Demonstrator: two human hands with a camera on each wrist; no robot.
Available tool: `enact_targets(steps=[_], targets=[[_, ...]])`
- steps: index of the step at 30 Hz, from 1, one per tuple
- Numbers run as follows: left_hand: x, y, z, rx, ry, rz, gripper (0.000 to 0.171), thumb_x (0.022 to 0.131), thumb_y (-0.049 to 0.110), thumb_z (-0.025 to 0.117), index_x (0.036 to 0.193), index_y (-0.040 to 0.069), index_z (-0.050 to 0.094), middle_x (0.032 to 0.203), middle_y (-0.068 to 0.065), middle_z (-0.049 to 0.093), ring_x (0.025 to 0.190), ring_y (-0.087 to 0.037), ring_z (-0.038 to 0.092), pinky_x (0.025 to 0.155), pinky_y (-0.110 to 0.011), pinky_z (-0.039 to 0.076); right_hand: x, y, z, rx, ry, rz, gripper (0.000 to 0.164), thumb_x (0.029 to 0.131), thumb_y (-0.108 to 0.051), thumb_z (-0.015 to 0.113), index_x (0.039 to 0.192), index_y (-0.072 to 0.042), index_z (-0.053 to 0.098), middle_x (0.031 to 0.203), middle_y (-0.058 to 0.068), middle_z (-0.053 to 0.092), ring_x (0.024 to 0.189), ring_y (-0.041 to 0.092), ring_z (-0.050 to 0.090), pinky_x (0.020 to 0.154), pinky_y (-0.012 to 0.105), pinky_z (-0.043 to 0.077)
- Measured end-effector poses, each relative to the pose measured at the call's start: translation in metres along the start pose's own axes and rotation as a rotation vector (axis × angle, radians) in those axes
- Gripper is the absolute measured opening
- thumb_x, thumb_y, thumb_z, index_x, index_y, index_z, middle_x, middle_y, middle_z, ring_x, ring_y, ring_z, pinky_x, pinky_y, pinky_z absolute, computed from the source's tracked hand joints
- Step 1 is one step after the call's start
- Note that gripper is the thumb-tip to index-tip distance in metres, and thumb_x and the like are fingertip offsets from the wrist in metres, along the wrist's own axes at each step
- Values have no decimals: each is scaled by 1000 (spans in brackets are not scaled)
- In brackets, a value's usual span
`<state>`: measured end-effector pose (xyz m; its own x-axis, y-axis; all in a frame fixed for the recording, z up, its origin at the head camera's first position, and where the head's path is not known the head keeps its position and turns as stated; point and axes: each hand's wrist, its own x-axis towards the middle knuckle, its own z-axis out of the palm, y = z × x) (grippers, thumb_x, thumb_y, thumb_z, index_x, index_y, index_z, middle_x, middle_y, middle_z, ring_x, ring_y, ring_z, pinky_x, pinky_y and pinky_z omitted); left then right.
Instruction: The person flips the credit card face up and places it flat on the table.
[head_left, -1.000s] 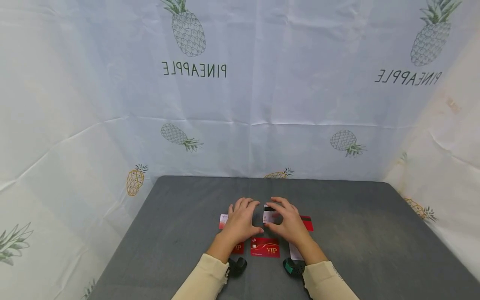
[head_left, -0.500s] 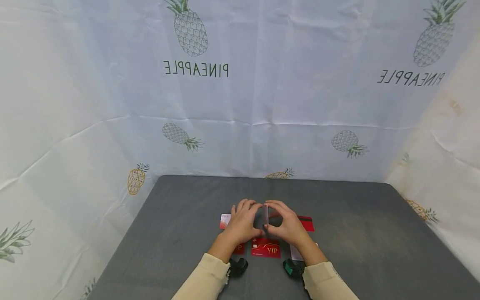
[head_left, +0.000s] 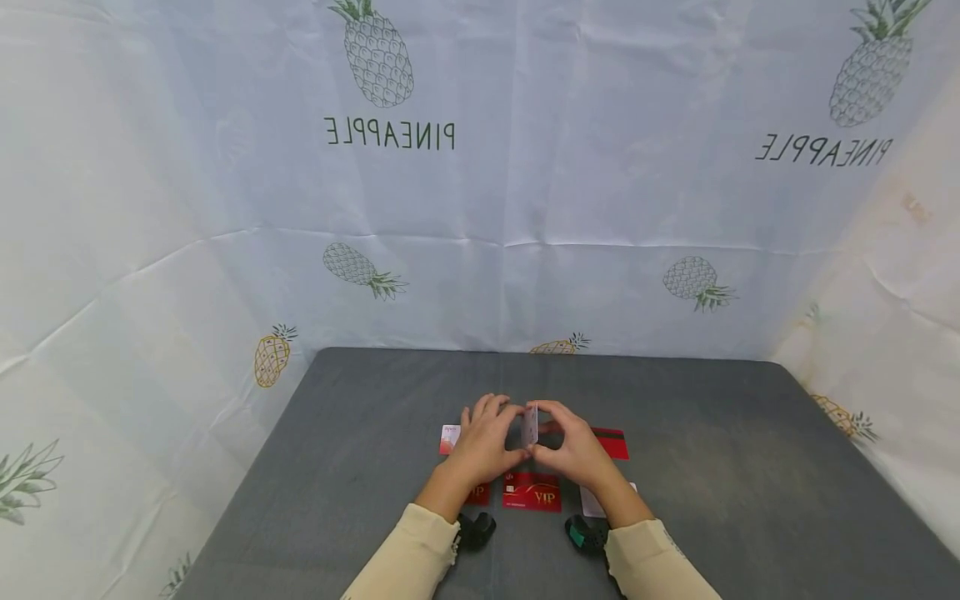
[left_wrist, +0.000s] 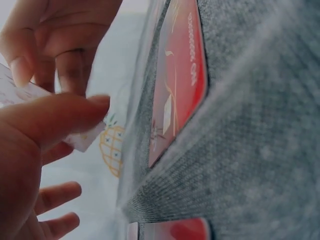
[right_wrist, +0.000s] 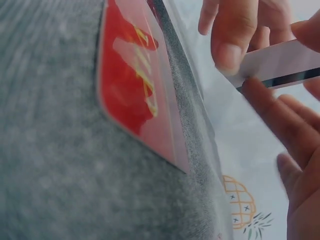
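Observation:
A white plastic card (head_left: 530, 425) with a dark magnetic stripe stands tilted up on edge between both hands, above the table. My left hand (head_left: 483, 437) pinches one end with thumb and fingers, and in the left wrist view its thumb (left_wrist: 75, 117) lies across the card's printed face (left_wrist: 22, 90). My right hand (head_left: 576, 442) holds the card too; in the right wrist view its fingers (right_wrist: 280, 112) touch the striped side (right_wrist: 285, 67). Below the hands, a red VIP card (head_left: 532, 492) lies flat on the grey table (head_left: 375, 467).
More cards lie around: a pink-white card (head_left: 449, 437) and a partly hidden red card (head_left: 477, 494) at left, a red striped card (head_left: 613, 443) and a pale card (head_left: 591, 502) at right. A pineapple-print cloth (head_left: 517, 200) hangs behind the table.
The white card has turned from facing the head camera to nearly edge-on, now showing its other face. My left hand has come to the card and taken hold of it.

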<state>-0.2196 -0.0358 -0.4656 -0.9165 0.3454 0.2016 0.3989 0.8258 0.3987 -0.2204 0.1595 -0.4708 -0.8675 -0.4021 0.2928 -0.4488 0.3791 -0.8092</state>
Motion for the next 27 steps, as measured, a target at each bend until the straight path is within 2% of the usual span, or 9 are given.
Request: enact_targets(steps=[4, 7, 10, 15, 17, 20, 23, 27], targets=[[0, 1, -2, -8, -23, 2, 59, 82, 47, 76, 132, 23, 58, 148, -7, 43, 142, -32, 30, 107, -70, 26, 1, 2, 0, -17, -9, 31, 58, 88, -13, 70, 142, -15, 48, 141, 7, 52, 110, 27, 64, 84, 39, 56], [-1, 1, -3, -1, -45, 2, 58, 82, 47, 75, 132, 22, 59, 149, -7, 43, 143, -32, 29, 108, -70, 25, 0, 2, -2, -20, -15, 28, 59, 91, -16, 68, 145, -18, 45, 142, 6, 51, 117, 28, 60, 93, 48, 52], [0, 0, -3, -3, -50, -6, 57, 81, 46, 76, 130, 21, 61, 149, -8, 43, 143, -32, 28, 108, -71, 24, 0, 2, -4, -27, 0, 33, 59, 91, -19, 67, 146, -19, 45, 144, 6, 50, 127, 31, 53, 102, 60, 42], [1, -6, -3, -11, -32, -30, 53, 78, 42, 79, 124, 20, 63, 149, -8, 43, 143, -33, 29, 107, -71, 25, 2, 7, -7, -66, 23, 128, 57, 84, -22, 72, 136, -16, 51, 147, 5, 46, 140, 35, 36, 107, 69, 29], [1, -8, -5, -16, -37, -41, 52, 77, 40, 81, 123, 20, 64, 149, -8, 43, 143, -32, 28, 108, -71, 24, 2, 11, -9, -112, 13, 169, 53, 80, -24, 77, 127, -18, 55, 149, 6, 45, 144, 36, 28, 109, 70, 24], [0, -11, -8, -38, -51, -52, 52, 77, 37, 83, 122, 20, 65, 150, -7, 42, 144, -32, 26, 109, -70, 22, 3, 17, -11, -238, -18, 202, 50, 74, -30, 84, 116, -20, 58, 150, 12, 44, 147, 41, 20, 111, 72, 14], [0, -12, -10, -64, -65, -55, 52, 78, 37, 83, 123, 19, 64, 151, -8, 41, 146, -33, 24, 110, -71, 20, 3, 22, -13, -360, -44, 220, 52, 72, -38, 85, 115, -21, 62, 150, 15, 44, 147, 44, 18, 111, 73, 8], [-1, -13, -10, -83, -95, -64, 54, 81, 39, 80, 127, 18, 63, 152, -10, 38, 146, -35, 21, 110, -71, 20, 4, 24, -14, -397, -66, 229, 55, 73, -41, 84, 120, -19, 64, 149, 17, 44, 147, 46, 17, 110, 74, 8]])
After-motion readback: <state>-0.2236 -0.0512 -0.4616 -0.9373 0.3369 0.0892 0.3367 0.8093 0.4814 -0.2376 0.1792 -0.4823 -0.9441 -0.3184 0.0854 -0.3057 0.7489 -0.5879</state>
